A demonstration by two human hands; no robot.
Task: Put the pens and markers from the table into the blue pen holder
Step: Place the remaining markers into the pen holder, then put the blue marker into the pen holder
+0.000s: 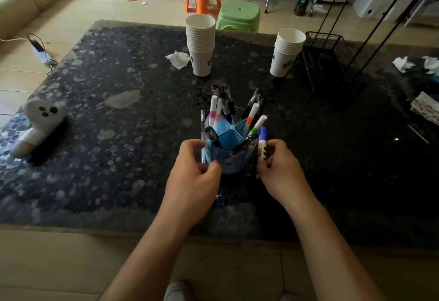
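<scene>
The blue pen holder [230, 158] stands near the front middle of the dark table [118, 134]. Several pens and markers stick out of its compartments, among them a pink-banded marker [213, 108], an orange-banded one [251, 116] and a green-banded one [257, 125]. My left hand [193, 172] wraps the holder's left side, and a thin pen [202, 134] stands upright between its fingers and the holder. My right hand [282, 170] is at the holder's right side, pinching a marker with a blue cap and white barrel [262, 146] upright against the holder.
Two stacks of paper cups [200, 44] [286, 51] stand behind the holder. A crumpled tissue [178, 59] lies by the left stack. A black wire rack [332, 53] is at the back right, more tissues [402, 64] beyond it. A white toy figure [35, 125] lies at the left edge.
</scene>
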